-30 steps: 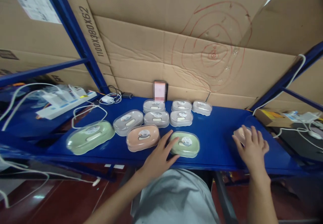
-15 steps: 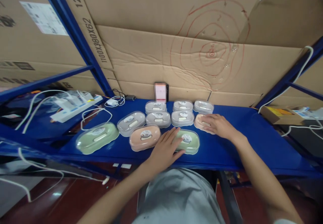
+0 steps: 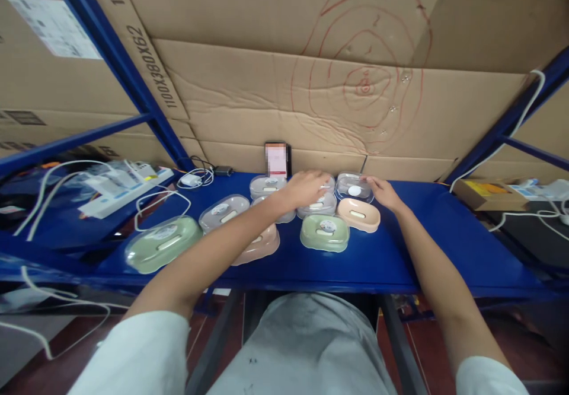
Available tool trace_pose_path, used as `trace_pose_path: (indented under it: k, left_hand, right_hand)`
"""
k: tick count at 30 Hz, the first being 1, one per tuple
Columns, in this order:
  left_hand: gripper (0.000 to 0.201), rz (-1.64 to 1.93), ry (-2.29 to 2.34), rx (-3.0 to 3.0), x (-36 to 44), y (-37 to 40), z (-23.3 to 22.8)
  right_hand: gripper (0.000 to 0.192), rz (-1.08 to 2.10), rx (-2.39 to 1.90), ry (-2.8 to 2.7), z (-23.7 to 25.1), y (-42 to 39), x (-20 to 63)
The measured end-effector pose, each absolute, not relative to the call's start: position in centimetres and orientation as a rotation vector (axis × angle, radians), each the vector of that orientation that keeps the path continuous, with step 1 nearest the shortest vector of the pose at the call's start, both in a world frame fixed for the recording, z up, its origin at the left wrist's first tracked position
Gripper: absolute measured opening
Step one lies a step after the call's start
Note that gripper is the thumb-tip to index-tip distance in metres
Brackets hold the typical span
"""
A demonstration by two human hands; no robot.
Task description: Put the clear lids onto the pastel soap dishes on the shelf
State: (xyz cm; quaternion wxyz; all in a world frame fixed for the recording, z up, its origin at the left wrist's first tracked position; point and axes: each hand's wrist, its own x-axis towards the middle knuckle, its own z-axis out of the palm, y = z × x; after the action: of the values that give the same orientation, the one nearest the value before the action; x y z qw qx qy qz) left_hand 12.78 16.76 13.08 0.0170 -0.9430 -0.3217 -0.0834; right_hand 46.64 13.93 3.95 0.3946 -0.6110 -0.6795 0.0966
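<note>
My right hand (image 3: 384,193) has its fingertips at the right edge of a clear lid (image 3: 354,182) with a round white label. Whether a grey dish lies under that lid I cannot tell. In front of it sits a peach soap dish (image 3: 358,214), its slotted inside showing with no label over it. My left hand (image 3: 306,187) reaches over the grey lidded soap boxes, fingers stretched toward the back grey box (image 3: 329,183), partly covering it. Nearer me stands a green soap box (image 3: 325,232) under its clear lid.
More lidded soap boxes stand left: a green one (image 3: 163,244), a grey one (image 3: 224,212) and a peach one (image 3: 262,245) partly behind my left forearm. A phone (image 3: 277,159) leans at the cardboard backing (image 3: 249,98). A power strip (image 3: 127,193) and cables lie left.
My left hand has left the front green box and moved to the back row. My right hand has gone from the peach dish to the clear lid behind it. The peach dish now shows fully.
</note>
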Motion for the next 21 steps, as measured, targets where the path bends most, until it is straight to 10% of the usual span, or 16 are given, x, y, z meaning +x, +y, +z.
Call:
trace_pose_path:
  k: [15,21]
  left_hand:
    - [0.077,-0.275,-1.017,-3.098,12.4,27.6,8.4]
    - [0.058,-0.459,-1.104,-3.074,12.3,28.1,7.9]
  right_hand:
    - [0.052,0.087,-1.613,-1.866,3.7,14.6,46.9]
    - [0.044,-0.050,-1.726,-1.878,3.5,13.8,47.7]
